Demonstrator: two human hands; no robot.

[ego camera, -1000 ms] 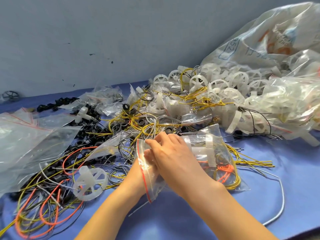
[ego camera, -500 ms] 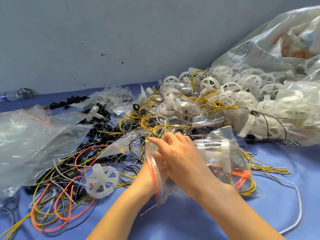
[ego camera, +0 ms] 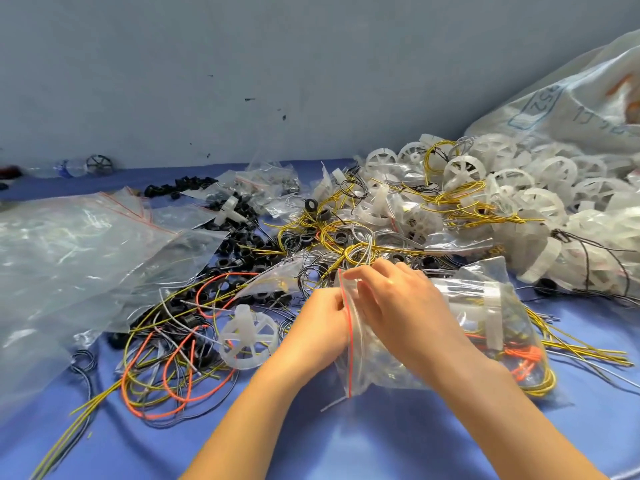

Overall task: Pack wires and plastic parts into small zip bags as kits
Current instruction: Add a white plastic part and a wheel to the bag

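Red zip strip [ego camera: 349, 337] is pinched by the fingers [ego camera: 358, 274] of the right hand [ego camera: 398, 306] at its far end, and by the left hand [ego camera: 322, 320] just nearer. The filled zip bag [ego camera: 485, 306] lies near centre on the table [ego camera: 381, 445]. Sealing it well likely means pressing along the strip while keeping the orange wires [ego camera: 519, 355] clear.

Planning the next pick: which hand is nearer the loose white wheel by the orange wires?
Left. Left hand just right of the wheel; right hand farther right, on the bag.
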